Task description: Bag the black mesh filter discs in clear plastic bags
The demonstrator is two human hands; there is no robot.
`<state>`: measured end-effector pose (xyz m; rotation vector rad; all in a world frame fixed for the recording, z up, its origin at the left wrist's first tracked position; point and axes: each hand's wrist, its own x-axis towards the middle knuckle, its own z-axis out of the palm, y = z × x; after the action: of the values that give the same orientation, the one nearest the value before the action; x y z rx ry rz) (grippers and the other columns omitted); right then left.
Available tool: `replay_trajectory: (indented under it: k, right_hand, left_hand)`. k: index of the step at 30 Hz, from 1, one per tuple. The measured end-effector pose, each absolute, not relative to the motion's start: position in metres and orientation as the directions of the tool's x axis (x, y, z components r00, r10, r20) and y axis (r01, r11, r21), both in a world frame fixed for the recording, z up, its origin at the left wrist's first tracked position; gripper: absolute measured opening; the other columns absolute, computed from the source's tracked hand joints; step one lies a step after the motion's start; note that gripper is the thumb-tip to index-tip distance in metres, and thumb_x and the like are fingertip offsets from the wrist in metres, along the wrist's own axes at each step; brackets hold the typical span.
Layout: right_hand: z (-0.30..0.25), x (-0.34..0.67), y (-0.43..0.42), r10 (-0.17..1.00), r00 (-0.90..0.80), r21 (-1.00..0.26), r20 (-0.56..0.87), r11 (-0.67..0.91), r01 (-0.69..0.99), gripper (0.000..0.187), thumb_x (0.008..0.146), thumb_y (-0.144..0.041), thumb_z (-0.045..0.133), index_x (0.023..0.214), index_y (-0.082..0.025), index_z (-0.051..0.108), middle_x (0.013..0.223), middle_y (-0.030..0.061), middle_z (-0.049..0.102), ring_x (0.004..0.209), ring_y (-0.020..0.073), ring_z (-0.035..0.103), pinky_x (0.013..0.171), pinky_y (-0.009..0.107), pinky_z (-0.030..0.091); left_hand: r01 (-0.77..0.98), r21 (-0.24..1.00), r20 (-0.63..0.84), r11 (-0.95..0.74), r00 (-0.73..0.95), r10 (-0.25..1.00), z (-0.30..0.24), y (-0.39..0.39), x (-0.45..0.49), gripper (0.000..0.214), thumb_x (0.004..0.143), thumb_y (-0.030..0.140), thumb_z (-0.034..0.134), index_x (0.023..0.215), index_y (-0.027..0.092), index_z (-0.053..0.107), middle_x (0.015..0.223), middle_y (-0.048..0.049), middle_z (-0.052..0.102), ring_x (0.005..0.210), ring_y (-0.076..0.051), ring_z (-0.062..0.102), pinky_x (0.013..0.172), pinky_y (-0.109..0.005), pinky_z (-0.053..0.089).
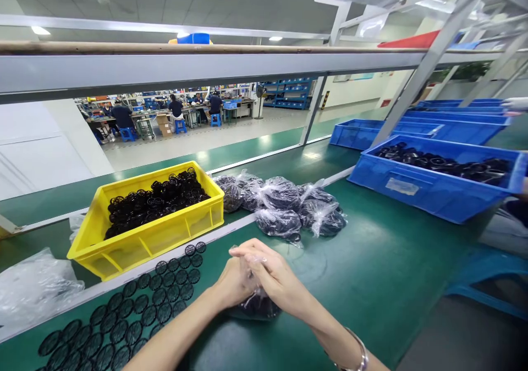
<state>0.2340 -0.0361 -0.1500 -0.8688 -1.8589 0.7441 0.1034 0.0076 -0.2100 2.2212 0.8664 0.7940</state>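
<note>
My left hand and my right hand are pressed together over a small clear plastic bag filled with black round parts. Both hands pinch the twisted neck of the bag, which rests on the green table. Flat black mesh discs lie in rows on the table just left of my hands. A yellow crate holding many more black discs stands behind them.
Several tied clear bags of black parts lie beyond my hands. Blue bins, one with black parts, stand at the right. Crumpled clear plastic lies far left. A blue stool is at the right; people work in the background.
</note>
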Motion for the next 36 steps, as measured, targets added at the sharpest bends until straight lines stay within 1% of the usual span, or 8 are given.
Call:
replay_trajectory:
  k: [5,8,12,17,21,26,29,36]
  right_hand:
    - [-0.156,0.249,-0.032,0.842,-0.327,-0.822,0.429,0.514,0.246,0.037,0.105,-0.038,0.04,0.118,-0.021,0.07,0.109,0.0083,0.066,0.102,0.0196,0.065,0.095,0.036,0.052]
    - [-0.159,0.261,-0.028,0.874,-0.266,-0.854,0.408,0.468,0.228,0.038,0.105,-0.041,0.04,0.117,-0.021,0.07,0.11,0.0086,0.066,0.101,0.02,0.064,0.093,0.035,0.053]
    - [-0.161,0.273,-0.024,0.904,-0.239,-0.886,0.356,0.407,0.223,0.04,0.105,-0.044,0.038,0.122,-0.023,0.068,0.112,0.0069,0.063,0.067,0.0116,0.058,0.067,0.027,0.055]
    - [-0.16,0.276,-0.024,0.852,-0.303,-0.829,0.427,0.503,0.244,0.035,0.105,-0.037,0.04,0.127,-0.028,0.066,0.117,0.0072,0.057,0.1,0.0184,0.061,0.089,0.031,0.053]
    - [-0.163,0.275,-0.025,0.818,-0.289,-0.788,0.497,0.565,0.242,0.036,0.104,-0.033,0.04,0.132,-0.03,0.062,0.121,0.0086,0.055,0.115,0.0218,0.056,0.1,0.037,0.05]
    - [-0.171,0.276,-0.026,0.858,-0.227,-0.838,0.461,0.505,0.208,0.037,0.104,-0.036,0.04,0.134,-0.031,0.061,0.113,0.0078,0.053,0.093,0.0174,0.061,0.081,0.031,0.058]
    - [-0.172,0.276,-0.027,0.879,-0.21,-0.885,0.428,0.454,0.099,0.035,0.104,-0.038,0.042,0.132,-0.03,0.062,0.108,0.0056,0.052,0.071,0.0109,0.06,0.065,0.027,0.057]
    - [-0.165,0.279,-0.031,0.899,-0.251,-0.931,0.358,0.364,-0.023,0.035,0.106,-0.04,0.039,0.106,-0.021,0.068,0.073,-0.0015,0.053,0.059,0.0114,0.056,0.064,0.028,0.052]
  left_hand:
    - [0.367,0.718,0.278,-0.592,0.627,0.727,-0.21,0.012,0.107,0.017,0.092,0.025,0.049,0.09,0.02,0.065,0.093,-0.0088,0.066,0.085,-0.024,0.06,0.073,-0.034,0.046]
    - [0.335,0.73,0.27,-0.596,0.66,0.701,-0.202,0.01,0.105,0.021,0.09,0.031,0.058,0.108,0.022,0.065,0.102,-0.0079,0.067,0.094,-0.026,0.061,0.085,-0.037,0.047]
    - [0.181,0.856,0.258,-0.485,0.662,0.704,-0.183,0.001,0.105,0.091,0.062,0.04,0.089,0.14,0.02,0.045,0.135,-0.0133,0.055,0.121,-0.032,0.051,0.103,-0.042,0.042]
    - [0.087,0.952,0.235,-0.295,0.412,0.88,-0.172,-0.013,0.122,0.031,0.09,0.035,0.064,0.115,0.018,0.059,0.109,-0.0081,0.066,0.097,-0.022,0.061,0.087,-0.034,0.049]
    - [0.047,0.95,0.281,-0.308,0.294,0.913,-0.17,-0.011,0.128,0.024,0.091,0.034,0.063,0.111,0.02,0.062,0.112,-0.0073,0.066,0.102,-0.022,0.06,0.09,-0.033,0.047]
    - [0.102,0.959,0.22,-0.265,0.321,0.921,-0.163,-0.002,0.12,0.02,0.089,0.037,0.066,0.083,0.019,0.062,0.08,-0.0011,0.059,0.076,-0.017,0.056,0.07,-0.028,0.043]
    - [-0.015,0.975,0.208,-0.22,0.4,0.893,-0.16,-0.001,0.113,0.027,0.09,0.041,0.065,0.077,0.018,0.058,0.08,-0.0014,0.059,0.078,-0.017,0.058,0.076,-0.029,0.044]
    - [-0.182,0.975,0.02,0.125,0.639,0.769,-0.163,0.002,0.098,0.032,0.084,0.044,0.069,0.077,0.019,0.05,0.07,0.0,0.06,0.071,-0.015,0.054,0.073,-0.028,0.038]
